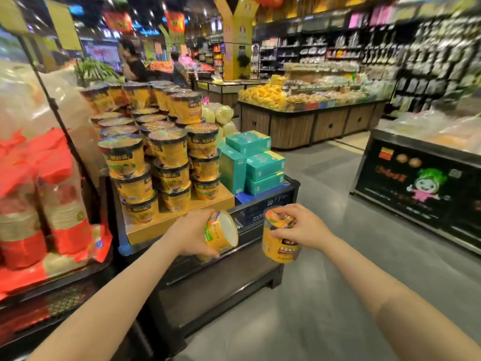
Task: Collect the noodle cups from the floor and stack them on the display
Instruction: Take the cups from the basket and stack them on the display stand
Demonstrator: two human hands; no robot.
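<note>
My left hand (191, 231) grips a yellow noodle cup (221, 234) tipped on its side, its white bottom facing right. My right hand (300, 226) holds a second yellow noodle cup (279, 243) from above by its lid, upright. Both cups hang in front of the display (179, 222), a wooden step on a black stand. On it stand several stacks of matching yellow noodle cups (145, 162), up to three high.
Teal boxes (250, 162) are stacked on a black crate to the right of the cups. Red wrapped packs (41, 199) fill a rack on the left. A black produce counter (421, 183) stands right, grey floor aisle between. Two people stand far back.
</note>
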